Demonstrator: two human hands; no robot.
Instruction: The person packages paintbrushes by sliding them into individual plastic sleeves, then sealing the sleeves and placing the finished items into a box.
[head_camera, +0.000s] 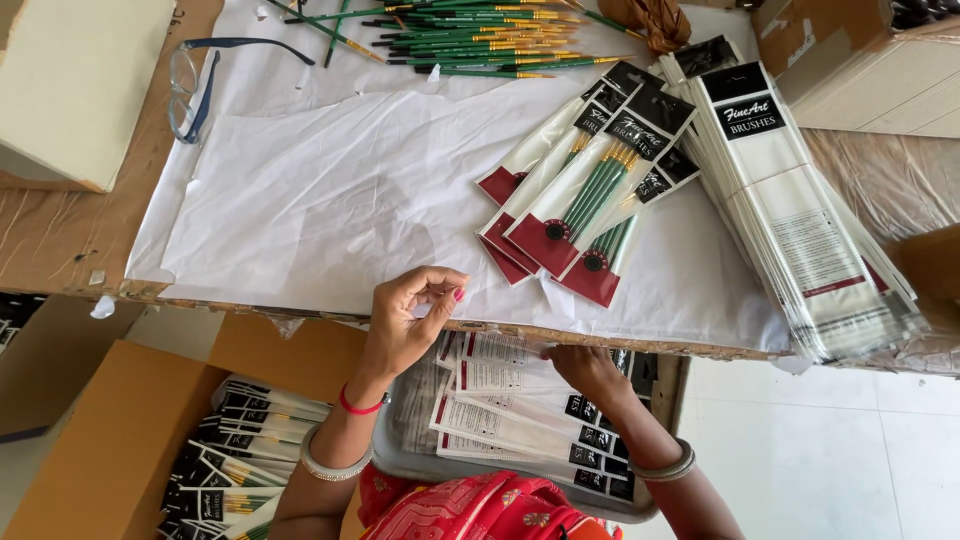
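Tabletop (330, 200); left hand (405, 320) pinched, raised.

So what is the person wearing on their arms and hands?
The left hand has pink-painted nails, a thin red band at the wrist and a wide silver bangle further up the arm. The right hand has a silver bangle too. Both arms are bare, with no sleeves showing. No rings can be made out.

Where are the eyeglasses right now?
In the head view, the blue-framed eyeglasses lie at the upper left, on the edge of the white paper sheet, left of the loose green brushes and beside a pale box.
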